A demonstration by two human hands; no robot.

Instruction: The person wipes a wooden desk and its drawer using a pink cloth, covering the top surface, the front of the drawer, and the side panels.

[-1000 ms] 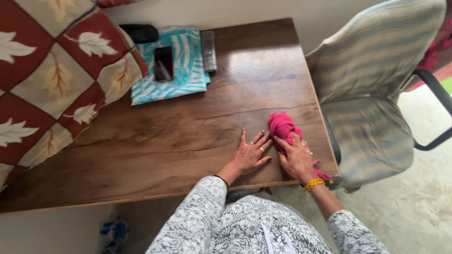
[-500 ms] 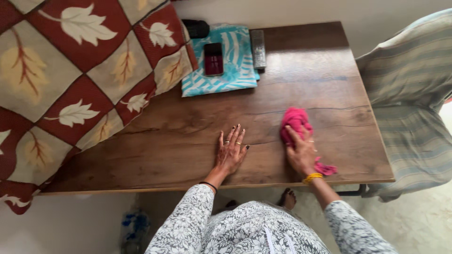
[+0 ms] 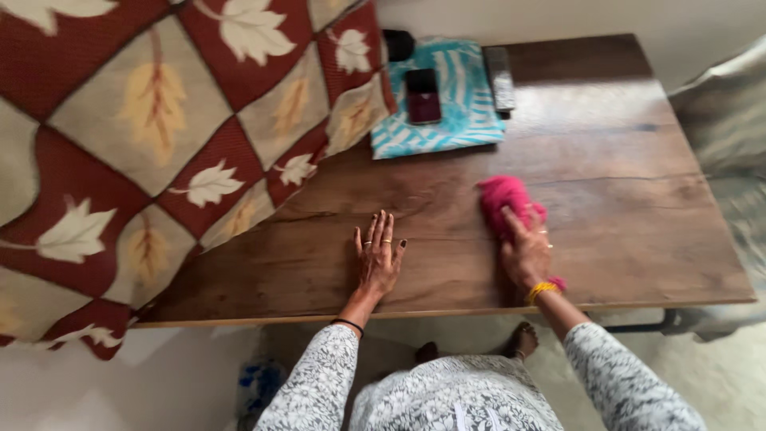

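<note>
Brown wood-grain boards make up the table [image 3: 447, 239], seen from above in the head view, with a pale wall behind its far edge and a grey floor below its near edge. Over the table's left side hangs a quilted blanket [image 3: 159, 152] of red and beige squares with leaf shapes, covering the far left corner and spilling past the left edge. Near the far edge lies a folded turquoise-and-white cloth [image 3: 455, 120], with a dark phone [image 3: 422, 95] resting flat on it and a grey remote control [image 3: 500, 78] lying along its right side; a small black object [image 3: 398, 44] sits at the far edge just beside the blanket. Toward the near edge, the left hand [image 3: 378, 257] lies palm down on the bare wood, its fingers [image 3: 381, 231] straight and slightly spread, rings on two of them, a dark band at the wrist. To its right, well apart from it, the right hand [image 3: 527, 254] presses on a bunched pink cloth [image 3: 504, 199], fingers close together and laid over the cloth's near part; a bit of pink shows by the wrist, which wears a yellow bangle [image 3: 541, 290]. Both sleeves are grey with a white flower print. A striped chair [image 3: 730, 120] stands off the table's right edge, blurred.
</note>
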